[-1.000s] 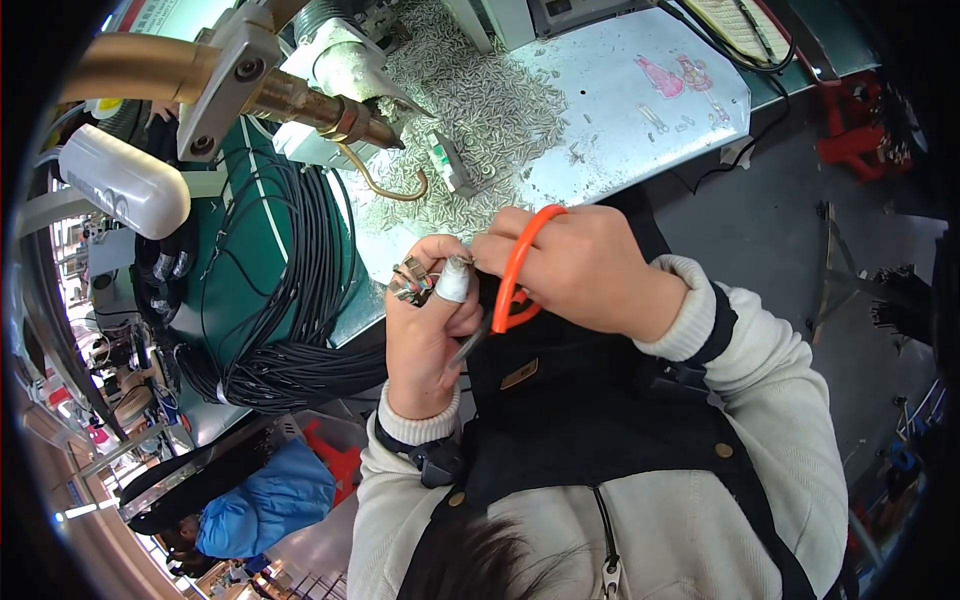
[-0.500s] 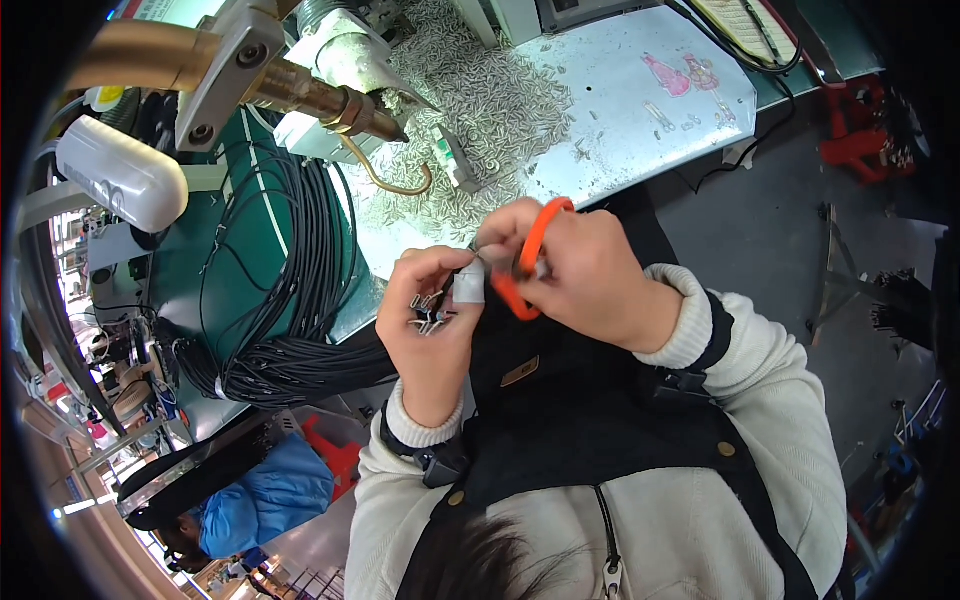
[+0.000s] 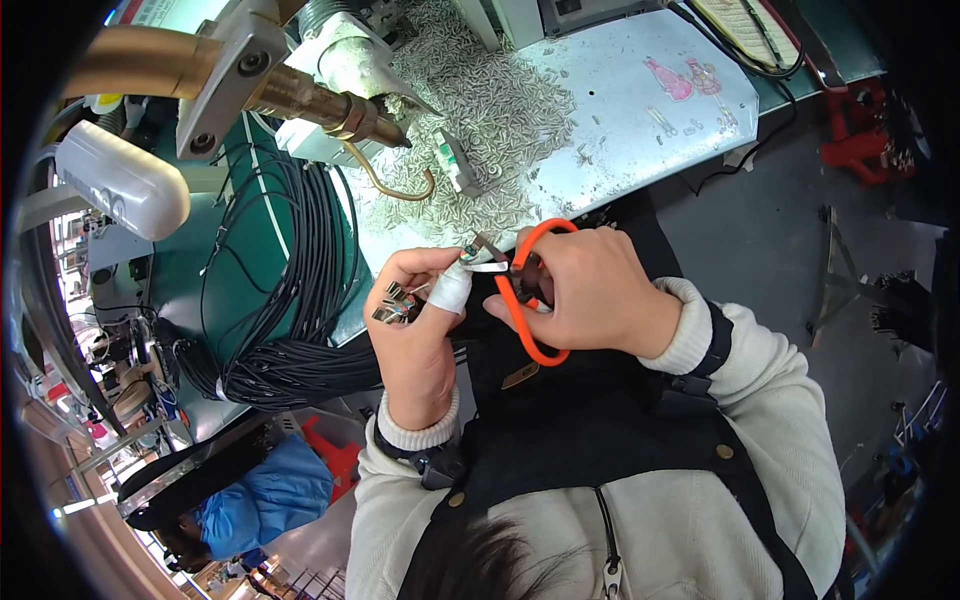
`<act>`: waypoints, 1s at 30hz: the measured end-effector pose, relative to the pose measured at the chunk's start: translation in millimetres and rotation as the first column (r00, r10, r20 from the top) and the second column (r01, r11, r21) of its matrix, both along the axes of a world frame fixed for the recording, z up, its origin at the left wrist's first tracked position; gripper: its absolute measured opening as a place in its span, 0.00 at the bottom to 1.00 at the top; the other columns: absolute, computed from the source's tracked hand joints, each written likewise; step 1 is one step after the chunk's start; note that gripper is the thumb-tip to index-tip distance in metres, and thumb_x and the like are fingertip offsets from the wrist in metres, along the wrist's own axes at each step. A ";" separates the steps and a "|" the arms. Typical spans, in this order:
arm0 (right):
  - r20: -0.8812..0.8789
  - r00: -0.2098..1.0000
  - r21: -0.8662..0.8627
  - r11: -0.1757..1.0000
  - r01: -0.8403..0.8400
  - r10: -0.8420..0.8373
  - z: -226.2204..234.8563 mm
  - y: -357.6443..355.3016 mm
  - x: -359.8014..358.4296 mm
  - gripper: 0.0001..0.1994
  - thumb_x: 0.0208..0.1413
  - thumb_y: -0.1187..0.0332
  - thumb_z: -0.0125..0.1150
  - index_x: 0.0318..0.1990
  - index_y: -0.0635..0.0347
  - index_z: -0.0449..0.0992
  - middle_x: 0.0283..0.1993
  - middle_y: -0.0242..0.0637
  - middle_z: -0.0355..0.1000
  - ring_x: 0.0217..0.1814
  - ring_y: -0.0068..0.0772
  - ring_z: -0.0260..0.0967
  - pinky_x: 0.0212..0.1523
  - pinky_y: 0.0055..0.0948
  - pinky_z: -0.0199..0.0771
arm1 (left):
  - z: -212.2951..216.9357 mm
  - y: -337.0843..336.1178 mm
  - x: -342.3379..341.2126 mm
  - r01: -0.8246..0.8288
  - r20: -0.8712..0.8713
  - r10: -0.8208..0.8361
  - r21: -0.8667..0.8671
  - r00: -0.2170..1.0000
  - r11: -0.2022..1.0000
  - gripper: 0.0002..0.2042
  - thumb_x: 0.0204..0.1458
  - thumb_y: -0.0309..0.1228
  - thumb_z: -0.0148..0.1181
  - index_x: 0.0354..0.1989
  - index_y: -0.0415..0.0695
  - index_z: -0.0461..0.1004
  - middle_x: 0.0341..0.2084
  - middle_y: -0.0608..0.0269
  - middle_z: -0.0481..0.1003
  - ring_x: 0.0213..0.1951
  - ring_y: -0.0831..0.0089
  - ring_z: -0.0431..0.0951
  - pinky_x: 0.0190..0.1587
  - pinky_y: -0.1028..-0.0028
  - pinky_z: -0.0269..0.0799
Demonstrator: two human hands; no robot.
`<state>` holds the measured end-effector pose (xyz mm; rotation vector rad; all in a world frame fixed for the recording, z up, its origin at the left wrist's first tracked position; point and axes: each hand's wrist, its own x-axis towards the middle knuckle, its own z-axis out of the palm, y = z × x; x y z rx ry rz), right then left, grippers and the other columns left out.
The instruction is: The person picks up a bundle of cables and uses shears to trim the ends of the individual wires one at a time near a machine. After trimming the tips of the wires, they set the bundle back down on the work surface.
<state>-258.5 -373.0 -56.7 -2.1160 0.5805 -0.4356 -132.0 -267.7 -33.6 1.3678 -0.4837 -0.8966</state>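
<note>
My right hand grips orange-handled scissors, their blades parted and pointing left. The blades reach the fingertips of my left hand, which pinches a tiny part with a bit of green and metal on it. White tape wraps my left thumb. Several small metal-ended pieces stick out from between the curled fingers of that same hand. Whether the blades touch the tiny part is too small to tell.
A metal sheet beyond my hands bears a heap of small silvery pins. A brass rod juts over it from the left. Coiled black cable lies at left. A person in blue is at lower left.
The scissors' handles have spread and the blades now show parted at my left fingertips. My left hand has tilted and shifted slightly left, showing the small pieces in it differently.
</note>
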 end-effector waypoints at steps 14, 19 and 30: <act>0.117 0.991 0.529 0.848 -0.011 -0.060 2.4 -7.2 10.4 0.11 0.51 0.65 0.55 0.26 0.65 0.67 0.13 0.33 0.62 0.10 0.24 0.60 0.14 0.24 0.59 | -8.4 -35.4 42.1 0.157 -0.377 -0.156 -0.030 0.913 0.987 0.06 0.46 0.23 0.55 0.33 0.37 0.68 0.18 0.71 0.64 0.16 0.87 0.56 0.17 0.86 0.49; 0.173 0.943 0.679 0.728 0.096 -0.286 12.0 -31.1 36.8 0.10 0.53 0.66 0.52 0.31 0.65 0.65 0.14 0.29 0.60 0.10 0.18 0.57 0.12 0.19 0.56 | -11.4 -50.5 51.1 0.094 -0.353 -0.102 -0.041 0.930 0.995 0.07 0.47 0.23 0.54 0.35 0.37 0.67 0.16 0.71 0.61 0.14 0.87 0.53 0.15 0.86 0.46; 0.134 0.973 0.602 0.796 0.071 -0.188 0.8 -49.4 58.6 0.09 0.52 0.67 0.53 0.32 0.64 0.64 0.13 0.27 0.58 0.09 0.16 0.55 0.11 0.18 0.54 | -14.2 -50.0 65.7 0.152 -0.354 -0.138 0.012 0.925 0.988 0.07 0.46 0.26 0.57 0.31 0.38 0.66 0.15 0.73 0.60 0.12 0.87 0.50 0.13 0.86 0.43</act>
